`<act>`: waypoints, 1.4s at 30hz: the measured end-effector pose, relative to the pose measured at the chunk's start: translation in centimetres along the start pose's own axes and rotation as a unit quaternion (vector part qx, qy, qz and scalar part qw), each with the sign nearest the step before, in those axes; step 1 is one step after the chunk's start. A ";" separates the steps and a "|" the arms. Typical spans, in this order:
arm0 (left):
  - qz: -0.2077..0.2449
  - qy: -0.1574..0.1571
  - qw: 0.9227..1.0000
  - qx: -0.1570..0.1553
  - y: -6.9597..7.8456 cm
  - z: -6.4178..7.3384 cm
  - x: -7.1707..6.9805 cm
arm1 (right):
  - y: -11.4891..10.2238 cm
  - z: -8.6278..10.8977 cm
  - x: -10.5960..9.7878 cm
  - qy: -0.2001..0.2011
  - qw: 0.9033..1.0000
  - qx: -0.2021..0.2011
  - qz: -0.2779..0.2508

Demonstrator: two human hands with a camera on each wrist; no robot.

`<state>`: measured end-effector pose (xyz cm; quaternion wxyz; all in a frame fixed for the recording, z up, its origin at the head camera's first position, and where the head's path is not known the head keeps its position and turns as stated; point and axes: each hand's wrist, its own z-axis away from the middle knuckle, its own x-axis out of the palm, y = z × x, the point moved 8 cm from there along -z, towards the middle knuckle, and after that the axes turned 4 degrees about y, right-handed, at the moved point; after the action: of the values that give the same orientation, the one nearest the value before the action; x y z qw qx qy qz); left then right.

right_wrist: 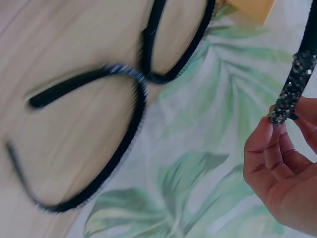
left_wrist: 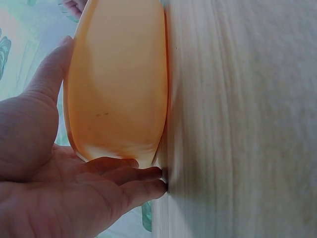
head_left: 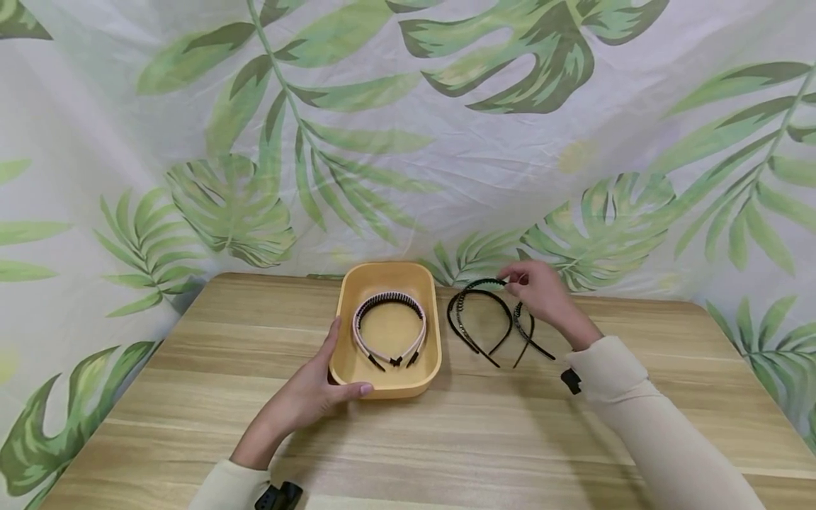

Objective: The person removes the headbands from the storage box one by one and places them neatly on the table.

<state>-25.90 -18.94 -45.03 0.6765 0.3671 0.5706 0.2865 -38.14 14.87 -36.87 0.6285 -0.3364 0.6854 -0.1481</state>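
Observation:
A yellow rectangular box (head_left: 436, 354) stands on the table, and my left hand (head_left: 312, 386) grips its near left corner, thumb on the front rim. In the left wrist view, the fingers curl against the box's wall (left_wrist: 119, 74). Inside the box lies a pale pink headband (head_left: 423, 333) with black teeth and dark tips; whether another overlaps it I cannot tell. My right hand (head_left: 538, 287) pinches a black headband (head_left: 487, 280) by its end of sparkling stones (right_wrist: 292, 87). Below it another black headband (head_left: 509, 315) lies on the table, and a third headband (right_wrist: 133, 119) lies beside that.
The wood-grain table (head_left: 446, 453) reaches back to a hanging cloth (head_left: 382, 142) with green leaf prints. The black headbands lie just right of the box, near the table's back edge. Dark wrist devices (head_left: 278, 496) sit at both sleeves.

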 end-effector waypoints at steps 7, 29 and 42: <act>-0.005 0.001 1.000 -0.002 0.0 0.0 0.0 | 3.0 1.5 -2.2 0.023 0.999 0.013 0.023; 0.000 0.004 1.000 0.001 -0.1 0.0 0.2 | 14.2 4.0 -7.4 0.042 0.993 0.100 0.048; 0.003 0.005 1.000 0.001 -0.1 -0.1 0.1 | 17.9 4.6 -9.0 0.051 0.989 0.130 0.046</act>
<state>-25.94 -18.90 -45.24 0.6725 0.3683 0.5731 0.2894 -38.76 34.78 -41.96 0.6371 -0.2114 0.7066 -0.2240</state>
